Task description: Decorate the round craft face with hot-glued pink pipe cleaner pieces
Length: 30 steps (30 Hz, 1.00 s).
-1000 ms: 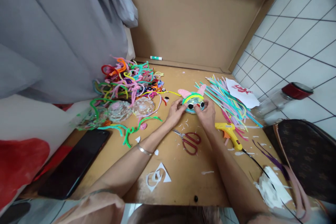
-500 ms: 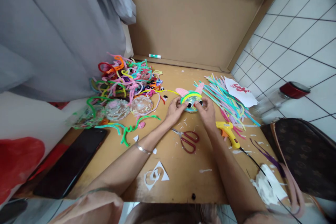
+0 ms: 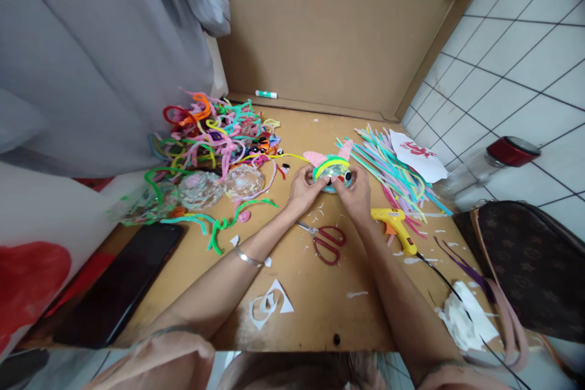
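Hands on the craft face

Left hand [image 3: 302, 187] and right hand [image 3: 354, 194] both pinch the round craft face [image 3: 332, 170] with pink ears and googly eyes, held just above the cardboard table [image 3: 315, 292]. Scissors [image 3: 325, 241] near my wrists, glue gun [image 3: 393, 226] just right.

matt brown cardboard tabletop [image 3: 311, 292], fuzzy pipe cleaners [image 3: 214, 128], glossy yellow plastic glue gun [image 3: 393, 224].

scissors [image 3: 325, 242] just behind wrists
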Available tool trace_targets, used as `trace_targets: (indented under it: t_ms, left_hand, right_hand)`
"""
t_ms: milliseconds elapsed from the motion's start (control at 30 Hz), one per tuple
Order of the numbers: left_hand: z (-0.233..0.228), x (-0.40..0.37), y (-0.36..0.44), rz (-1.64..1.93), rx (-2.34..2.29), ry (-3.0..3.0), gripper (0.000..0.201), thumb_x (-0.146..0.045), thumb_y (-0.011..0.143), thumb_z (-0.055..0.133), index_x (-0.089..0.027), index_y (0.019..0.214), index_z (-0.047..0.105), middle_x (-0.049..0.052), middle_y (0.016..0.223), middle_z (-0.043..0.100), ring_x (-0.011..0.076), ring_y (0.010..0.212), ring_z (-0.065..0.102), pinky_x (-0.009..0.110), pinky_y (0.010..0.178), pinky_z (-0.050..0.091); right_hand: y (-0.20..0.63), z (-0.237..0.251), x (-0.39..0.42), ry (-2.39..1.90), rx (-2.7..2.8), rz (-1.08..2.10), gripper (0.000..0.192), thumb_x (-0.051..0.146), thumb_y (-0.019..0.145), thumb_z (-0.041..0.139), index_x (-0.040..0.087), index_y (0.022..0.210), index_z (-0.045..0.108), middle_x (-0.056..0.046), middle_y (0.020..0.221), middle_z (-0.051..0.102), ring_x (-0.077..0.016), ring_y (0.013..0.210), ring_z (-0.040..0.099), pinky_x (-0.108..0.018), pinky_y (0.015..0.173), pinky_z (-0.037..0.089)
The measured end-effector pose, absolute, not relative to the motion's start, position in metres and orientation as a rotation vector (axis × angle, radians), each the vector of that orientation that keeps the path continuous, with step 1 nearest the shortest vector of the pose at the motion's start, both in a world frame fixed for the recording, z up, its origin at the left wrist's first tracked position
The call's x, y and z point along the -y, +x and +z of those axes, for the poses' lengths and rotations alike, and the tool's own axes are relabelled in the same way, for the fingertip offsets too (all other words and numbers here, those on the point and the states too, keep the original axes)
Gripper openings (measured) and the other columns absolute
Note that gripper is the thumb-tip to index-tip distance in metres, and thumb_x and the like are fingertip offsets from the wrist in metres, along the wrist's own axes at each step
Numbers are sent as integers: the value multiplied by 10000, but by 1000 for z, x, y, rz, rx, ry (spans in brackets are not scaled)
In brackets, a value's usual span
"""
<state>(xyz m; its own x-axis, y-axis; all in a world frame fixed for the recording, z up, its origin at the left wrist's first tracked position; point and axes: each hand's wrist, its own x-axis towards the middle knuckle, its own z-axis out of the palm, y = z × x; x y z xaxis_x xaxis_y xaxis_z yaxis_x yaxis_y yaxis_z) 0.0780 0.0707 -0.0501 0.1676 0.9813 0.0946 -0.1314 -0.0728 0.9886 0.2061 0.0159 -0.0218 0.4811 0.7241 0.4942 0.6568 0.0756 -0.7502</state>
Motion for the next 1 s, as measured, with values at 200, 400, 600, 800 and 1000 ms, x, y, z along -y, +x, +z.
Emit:
trace_targets:
  t_ms: [200,400,600,800,1000]
  left_hand:
    - [-49,-70,79,1206,-931,1235,594,-447,659,811,-149,1125,593,83,1033,644,165,846,604,318,787,519]
    - [-53,-72,77,1229,-885,1241,594,-489,666,800,-167,1131,619,86,1051,632,195,923,611,345,845,516]
    - [-55,-73,77,1202,-896,1266,661,-475,621,834,-157,1153,606,100,1065,633,193,932,598,352,871,501]
    - [-55,-74,78,1210,-947,1309,660,-456,622,831,-151,1163,607,103,1089,630,191,933,590,348,859,501]
    - [-54,-74,78,1210,-935,1310,637,-442,632,823,-149,1152,602,106,1108,625,168,881,584,319,810,514]
  right_hand:
    - [210,-22,-15,-1592,1200,139,455,520,754,617,176,1048,568,-110,1031,611,-252,966,572,-447,888,480]
    - [219,-24,-16,-1550,1194,249,434,584,865,492,207,1052,599,-87,995,648,-235,972,583,-418,869,486]
    - [219,-25,-17,-1547,1183,238,457,604,856,495,201,1045,599,-101,1012,648,-234,950,590,-419,858,490]
    - [215,-23,-15,-1559,1165,228,461,609,821,535,204,1036,588,-106,1050,633,-239,962,586,-439,885,481]
    - [208,-25,-15,-1584,1162,149,467,557,756,620,193,1041,558,-110,1048,614,-254,984,571,-457,902,476]
